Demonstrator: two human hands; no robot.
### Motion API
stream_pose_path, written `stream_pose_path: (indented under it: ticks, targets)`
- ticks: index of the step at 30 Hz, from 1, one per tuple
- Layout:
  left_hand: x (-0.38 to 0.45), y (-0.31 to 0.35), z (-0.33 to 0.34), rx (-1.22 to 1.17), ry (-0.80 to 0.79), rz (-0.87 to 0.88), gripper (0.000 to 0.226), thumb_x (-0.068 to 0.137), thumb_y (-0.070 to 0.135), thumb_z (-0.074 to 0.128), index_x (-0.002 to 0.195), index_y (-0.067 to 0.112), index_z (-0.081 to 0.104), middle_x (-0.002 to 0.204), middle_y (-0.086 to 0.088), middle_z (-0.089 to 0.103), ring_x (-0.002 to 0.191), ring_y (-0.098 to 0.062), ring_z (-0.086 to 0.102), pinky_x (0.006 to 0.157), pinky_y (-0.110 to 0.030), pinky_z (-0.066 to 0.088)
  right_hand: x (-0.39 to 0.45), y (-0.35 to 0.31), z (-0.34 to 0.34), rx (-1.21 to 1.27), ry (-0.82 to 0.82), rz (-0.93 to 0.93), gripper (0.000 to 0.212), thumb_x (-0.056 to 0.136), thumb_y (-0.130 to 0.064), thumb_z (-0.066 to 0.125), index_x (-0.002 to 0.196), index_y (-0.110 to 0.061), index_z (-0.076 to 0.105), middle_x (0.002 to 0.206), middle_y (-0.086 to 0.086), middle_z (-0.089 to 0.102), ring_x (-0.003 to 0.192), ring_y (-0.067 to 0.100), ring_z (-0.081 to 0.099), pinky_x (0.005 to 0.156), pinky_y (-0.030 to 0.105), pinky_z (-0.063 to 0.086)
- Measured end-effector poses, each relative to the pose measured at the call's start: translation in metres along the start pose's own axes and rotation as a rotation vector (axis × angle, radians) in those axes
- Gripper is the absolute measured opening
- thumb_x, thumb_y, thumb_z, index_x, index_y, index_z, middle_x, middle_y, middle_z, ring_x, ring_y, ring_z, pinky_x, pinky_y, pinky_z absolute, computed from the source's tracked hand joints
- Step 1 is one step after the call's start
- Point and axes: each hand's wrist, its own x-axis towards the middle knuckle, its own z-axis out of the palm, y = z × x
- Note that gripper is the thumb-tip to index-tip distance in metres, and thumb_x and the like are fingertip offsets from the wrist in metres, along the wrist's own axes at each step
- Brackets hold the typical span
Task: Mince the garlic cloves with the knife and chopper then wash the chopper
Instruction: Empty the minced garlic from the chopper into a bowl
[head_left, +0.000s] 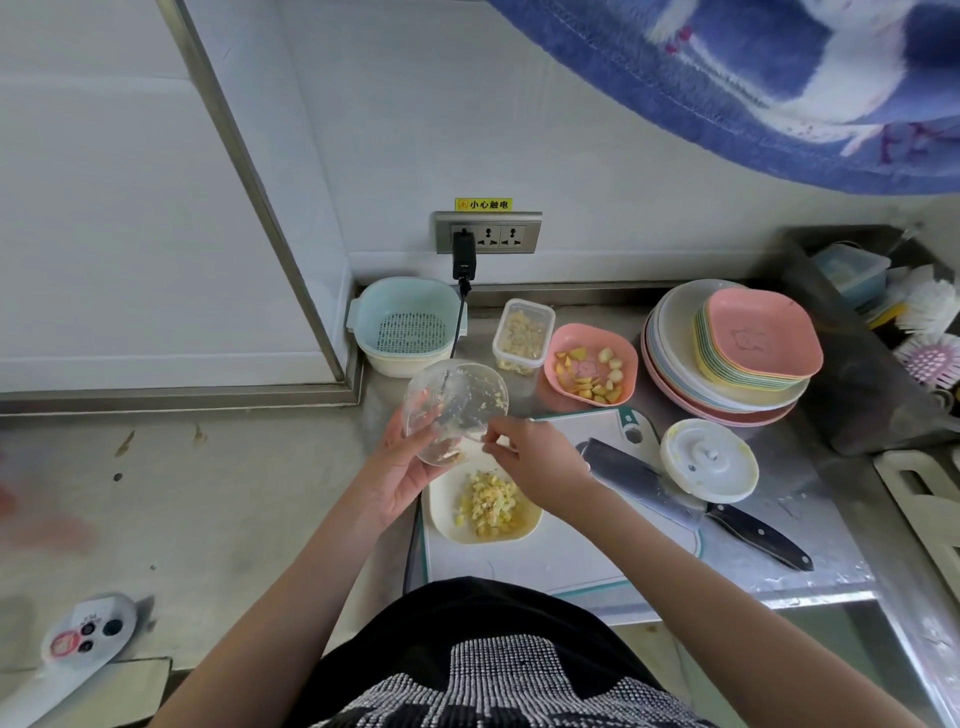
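Two hands: we see both at the chopper bowl (454, 410).
Left hand (402, 470): fingers curled round the bowl's underside.
Right hand (530, 457): fingertips pinched at its rim.
Bowl: tilted, mouth facing us, above the cream dish (485, 506) of minced garlic (485, 501).
Knife (691, 501): flat, handle pointing right.

A white wall (597, 156) is backing a steel counter (810, 566), a socket panel (488, 232) sitting under its yellow warning label (483, 204); stained grey floor (182, 493) is spreading leftward.
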Motion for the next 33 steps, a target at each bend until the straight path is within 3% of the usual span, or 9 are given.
stream_pose_path:
  ticks: [2,5,8,10,15,21,24,28,33]
  targets:
    - [0.0,-0.001,0.003,0.003,-0.008,-0.013,0.11,0.037,0.024,0.099,0.134,0.023,0.046,0.137,-0.009,0.053,0.114,-0.04,0.055,0.077,-0.044,0.058,0.01,0.0,-0.002,0.02,0.071,0.017,0.011,0.096,-0.024,0.051,0.096,-0.016,0.058,0.079,0.005,0.061,0.077,0.029,0.057,0.064,0.037,0.046]
    - [-0.002,-0.002,0.004,0.035,0.01,-0.041,0.108,0.039,0.025,0.099,0.134,0.025,0.047,0.133,-0.006,0.057,0.117,-0.04,0.056,0.074,-0.043,0.058,0.015,0.0,0.002,-0.037,0.036,0.02,0.012,0.096,-0.025,0.05,0.099,-0.016,0.058,0.088,0.01,0.065,0.083,0.031,0.058,0.067,0.038,0.049]
    - [-0.003,-0.001,0.0,0.174,0.049,-0.055,0.082,0.062,0.019,0.086,0.134,0.029,0.047,0.138,-0.002,0.054,0.118,-0.032,0.059,0.076,-0.042,0.058,0.002,0.007,0.007,-0.102,-0.061,-0.004,0.014,0.097,-0.029,0.05,0.101,-0.018,0.059,0.093,0.008,0.066,0.087,0.028,0.059,0.068,0.035,0.045]
    - [-0.003,-0.001,-0.003,0.279,0.082,-0.051,0.069,0.067,0.013,0.078,0.127,0.032,0.051,0.136,-0.002,0.053,0.116,-0.028,0.06,0.077,-0.04,0.058,-0.005,0.012,0.007,-0.097,-0.075,-0.009,0.015,0.097,-0.029,0.05,0.102,-0.019,0.06,0.095,0.007,0.067,0.087,0.027,0.059,0.067,0.033,0.044]
    - [-0.003,-0.005,-0.001,0.335,0.107,-0.058,0.077,0.069,0.005,0.079,0.136,0.024,0.047,0.131,-0.005,0.054,0.113,-0.026,0.062,0.082,-0.045,0.057,0.009,0.015,0.005,-0.068,0.048,0.069,0.014,0.097,-0.024,0.048,0.103,-0.016,0.057,0.094,0.011,0.066,0.088,0.031,0.06,0.065,0.034,0.042]
    - [-0.003,-0.005,0.0,0.374,0.131,0.005,0.066,0.062,-0.005,0.08,0.119,0.017,0.054,0.13,-0.012,0.054,0.114,-0.035,0.059,0.084,-0.051,0.056,-0.014,0.019,0.019,-0.127,-0.076,0.072,0.015,0.098,-0.03,0.047,0.105,-0.022,0.058,0.096,0.008,0.063,0.089,0.029,0.059,0.07,0.036,0.05]
    - [0.0,-0.008,-0.004,0.41,0.152,0.036,0.06,0.068,-0.017,0.074,0.112,0.019,0.055,0.129,-0.007,0.054,0.119,-0.029,0.056,0.089,-0.05,0.054,-0.019,0.026,0.018,-0.12,-0.05,0.091,0.017,0.098,-0.027,0.048,0.106,-0.019,0.06,0.097,0.009,0.064,0.09,0.027,0.058,0.07,0.035,0.048]
    - [0.004,-0.013,-0.003,0.528,0.165,0.075,0.059,0.068,-0.016,0.075,0.108,0.022,0.054,0.123,-0.005,0.058,0.114,-0.019,0.059,0.098,-0.05,0.049,-0.006,0.019,0.017,-0.049,0.059,0.061,0.015,0.098,-0.025,0.048,0.104,-0.016,0.058,0.095,0.009,0.064,0.087,0.028,0.057,0.066,0.036,0.048]
    - [0.006,-0.014,-0.003,0.544,0.172,0.09,0.059,0.067,-0.018,0.075,0.106,0.02,0.052,0.123,-0.007,0.06,0.111,-0.018,0.063,0.098,-0.05,0.049,-0.013,0.027,0.025,-0.125,0.003,-0.008,0.015,0.097,-0.024,0.049,0.106,-0.018,0.059,0.094,0.008,0.063,0.093,0.025,0.055,0.062,0.032,0.04]
